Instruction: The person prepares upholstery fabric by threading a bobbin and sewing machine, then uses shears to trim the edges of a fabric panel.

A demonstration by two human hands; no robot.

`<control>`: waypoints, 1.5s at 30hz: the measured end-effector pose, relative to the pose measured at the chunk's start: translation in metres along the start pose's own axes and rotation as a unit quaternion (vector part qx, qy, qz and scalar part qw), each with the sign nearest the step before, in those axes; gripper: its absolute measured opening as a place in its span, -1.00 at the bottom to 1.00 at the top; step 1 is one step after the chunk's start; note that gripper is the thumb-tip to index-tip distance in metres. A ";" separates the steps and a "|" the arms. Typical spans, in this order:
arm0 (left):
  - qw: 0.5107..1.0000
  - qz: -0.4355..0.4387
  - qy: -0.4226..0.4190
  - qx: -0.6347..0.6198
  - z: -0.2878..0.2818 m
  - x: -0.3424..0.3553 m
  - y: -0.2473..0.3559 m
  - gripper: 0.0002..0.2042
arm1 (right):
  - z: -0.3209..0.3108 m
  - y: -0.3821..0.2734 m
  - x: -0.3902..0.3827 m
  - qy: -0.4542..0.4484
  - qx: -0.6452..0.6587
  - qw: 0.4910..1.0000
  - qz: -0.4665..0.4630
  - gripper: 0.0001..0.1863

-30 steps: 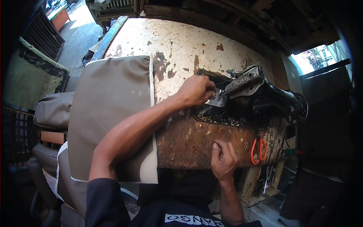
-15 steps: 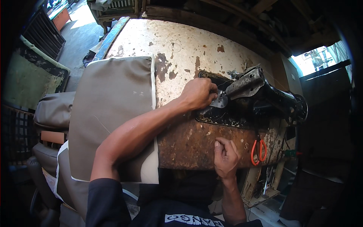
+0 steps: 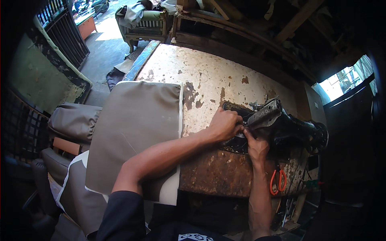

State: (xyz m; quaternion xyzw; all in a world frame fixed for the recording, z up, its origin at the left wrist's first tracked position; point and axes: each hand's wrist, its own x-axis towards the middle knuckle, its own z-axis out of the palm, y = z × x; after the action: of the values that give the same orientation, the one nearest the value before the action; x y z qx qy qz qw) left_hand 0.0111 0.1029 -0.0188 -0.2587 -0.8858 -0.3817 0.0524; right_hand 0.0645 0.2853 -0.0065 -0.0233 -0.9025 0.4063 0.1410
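Your sewing machine (image 3: 295, 125) sits on the tabletop's (image 3: 213, 172) right, long axis running left to right, needle end (image 3: 264, 114) pointing left. Your left hand (image 3: 226, 124) and right hand (image 3: 257, 148) meet there; you cannot tell whether either grip holds anything.

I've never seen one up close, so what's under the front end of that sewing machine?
Under the sewing machine is its black bed, partly showing. The left hand and right hand are close together at the front end, so what's beneath them there is covered.
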 end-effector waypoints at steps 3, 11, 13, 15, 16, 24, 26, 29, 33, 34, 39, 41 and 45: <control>1.000 0.001 0.000 0.020 -0.001 -0.001 -0.001 -0.73 | -0.009 -0.004 -0.004 -0.024 -0.013 0.999 0.040 -0.71; 1.000 0.000 0.004 0.011 0.006 0.003 0.000 -0.73 | -0.010 0.025 -0.002 0.015 0.017 0.996 -0.081 -0.67; 1.000 0.000 0.009 0.015 0.009 0.003 -0.004 -0.75 | -0.003 0.013 0.000 -0.001 0.016 0.998 -0.067 -0.67; 1.000 0.002 0.015 0.012 0.011 0.002 -0.005 -0.78 | -0.004 0.001 0.003 -0.032 0.013 0.999 0.007 -0.70; 1.000 -0.002 0.010 0.014 0.010 0.003 -0.004 -0.78 | -0.003 0.004 0.006 -0.035 0.017 0.999 0.001 -0.70; 1.000 -0.011 -0.001 0.023 0.004 -0.002 -0.009 -0.73 | 0.000 -0.001 0.008 -0.065 0.061 0.995 -0.045 -0.75; 1.000 0.008 -0.008 0.023 0.002 0.000 -0.003 -0.73 | -0.003 0.003 0.004 -0.041 0.003 0.999 -0.027 -0.78; 0.999 0.031 -0.015 0.028 0.006 0.009 0.007 -0.73 | -0.017 0.019 0.003 0.020 0.077 0.989 -0.128 -0.76; 0.999 0.029 0.003 0.017 -0.002 -0.002 -0.009 -0.78 | -0.017 0.026 -0.013 -0.026 0.193 0.978 0.077 -0.73; 0.999 -0.003 -0.024 0.040 -0.008 -0.003 -0.011 -0.79 | -0.010 0.026 -0.014 -0.024 0.205 0.974 0.090 -0.71; 0.999 0.030 0.016 0.007 -0.005 0.003 -0.001 -0.79 | -0.011 0.020 -0.007 0.023 0.136 0.990 0.000 -0.79; 0.999 0.044 0.023 0.005 -0.002 0.004 -0.003 -0.80 | -0.010 0.016 -0.006 0.014 0.045 0.998 -0.036 -0.76; 0.999 0.047 0.012 -0.002 -0.001 0.004 0.001 -0.81 | -0.003 0.011 -0.008 0.001 -0.051 0.999 -0.012 -0.70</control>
State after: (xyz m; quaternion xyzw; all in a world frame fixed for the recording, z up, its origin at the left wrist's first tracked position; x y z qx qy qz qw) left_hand 0.0079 0.1042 -0.0165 -0.2959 -0.8711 -0.3835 0.0807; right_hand 0.0725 0.2936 -0.0147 -0.0198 -0.9222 0.3579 0.1450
